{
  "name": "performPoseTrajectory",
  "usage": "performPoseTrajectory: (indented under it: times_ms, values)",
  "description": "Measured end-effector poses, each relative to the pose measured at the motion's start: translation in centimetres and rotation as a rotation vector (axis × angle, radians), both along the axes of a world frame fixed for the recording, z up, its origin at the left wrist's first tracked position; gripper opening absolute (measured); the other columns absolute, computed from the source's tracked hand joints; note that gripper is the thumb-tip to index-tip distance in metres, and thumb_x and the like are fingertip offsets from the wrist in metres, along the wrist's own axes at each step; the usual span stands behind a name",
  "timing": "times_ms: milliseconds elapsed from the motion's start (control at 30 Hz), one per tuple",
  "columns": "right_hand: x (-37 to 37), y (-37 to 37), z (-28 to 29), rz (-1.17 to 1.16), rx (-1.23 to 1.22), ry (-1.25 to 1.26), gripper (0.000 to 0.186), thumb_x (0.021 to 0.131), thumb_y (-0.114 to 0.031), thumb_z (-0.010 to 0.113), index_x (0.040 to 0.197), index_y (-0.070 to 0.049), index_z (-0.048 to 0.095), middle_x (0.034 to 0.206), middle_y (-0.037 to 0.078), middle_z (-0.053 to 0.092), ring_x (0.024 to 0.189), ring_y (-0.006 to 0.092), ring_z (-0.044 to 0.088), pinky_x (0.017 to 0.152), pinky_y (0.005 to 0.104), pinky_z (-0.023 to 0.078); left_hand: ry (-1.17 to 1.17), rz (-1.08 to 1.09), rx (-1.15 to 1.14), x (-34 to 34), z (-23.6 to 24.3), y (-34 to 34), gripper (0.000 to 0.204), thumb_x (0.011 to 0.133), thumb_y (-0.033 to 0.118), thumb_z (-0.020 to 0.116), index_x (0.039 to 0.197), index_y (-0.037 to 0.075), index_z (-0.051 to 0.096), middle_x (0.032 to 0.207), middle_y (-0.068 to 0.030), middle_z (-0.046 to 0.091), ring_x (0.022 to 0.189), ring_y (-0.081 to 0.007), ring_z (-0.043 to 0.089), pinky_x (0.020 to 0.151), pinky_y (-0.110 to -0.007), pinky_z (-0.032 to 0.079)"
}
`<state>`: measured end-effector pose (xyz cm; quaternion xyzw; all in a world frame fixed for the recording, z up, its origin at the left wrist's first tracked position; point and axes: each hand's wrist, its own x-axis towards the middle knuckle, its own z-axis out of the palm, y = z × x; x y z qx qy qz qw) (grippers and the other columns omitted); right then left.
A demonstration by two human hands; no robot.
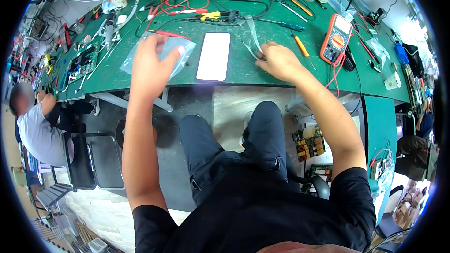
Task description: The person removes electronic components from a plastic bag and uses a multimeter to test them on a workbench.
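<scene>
A phone (pixel 213 57) with a lit white screen lies near the front edge of the green bench, between my hands. My left hand (pixel 154 61) is over a clear plastic bag (pixel 182 47) left of the phone, thumb and fingers apart. A red test probe (pixel 171 34) lies across that bag, close to my fingertips. To the phone's right, my right hand (pixel 280 63) is closed, its fingertips pinching the lower end of a clear plastic strip (pixel 253 35). The strip runs up and away from those fingers. A tiny dark piece (pixel 187 63) sits beside the bag.
Yellow-handled pliers (pixel 213 16), red test leads (pixel 176 3) and a green-handled screwdriver (pixel 291 26) lie behind the phone. An orange multimeter (pixel 336 38) and a yellow screwdriver (pixel 301 46) are at right. Circuit boards (pixel 85 62) cover the left side; another person (pixel 42 126) sits there.
</scene>
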<state>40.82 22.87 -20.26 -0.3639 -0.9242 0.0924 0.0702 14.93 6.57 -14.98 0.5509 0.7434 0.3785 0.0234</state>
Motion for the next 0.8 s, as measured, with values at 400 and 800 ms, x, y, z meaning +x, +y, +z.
performPoseTrajectory:
  times_ms: [400,800]
  values:
    - [-3.9,-3.4,6.2,0.011,-0.461,0.676,0.012,0.088,-0.014,0.059,0.091,-0.001,0.058,0.069,0.005,0.062,0.06,0.0103,0.053,0.056,0.0274,0.041,0.301,0.206,0.054,-4.1,-3.7,-3.1,0.015,0.083,0.011,0.066,0.089,0.0,0.059,0.085,-0.0149,0.063,0.079,-0.0315,0.062,0.072,-0.042,0.048]
    - [-16.3,-11.9,15.8,0.452,-0.575,1.161,0.02,0.096,-0.014,0.051,0.103,0.004,0.053,0.086,0.012,0.07,0.069,0.0145,0.066,0.061,0.0275,0.051,0.54,0.152,0.232,-6.8,6.0,-7.4,0.012,0.084,0.008,0.063,0.084,-0.001,0.056,0.078,-0.0186,0.063,0.075,-0.0379,0.063,0.068,-0.046,0.05]
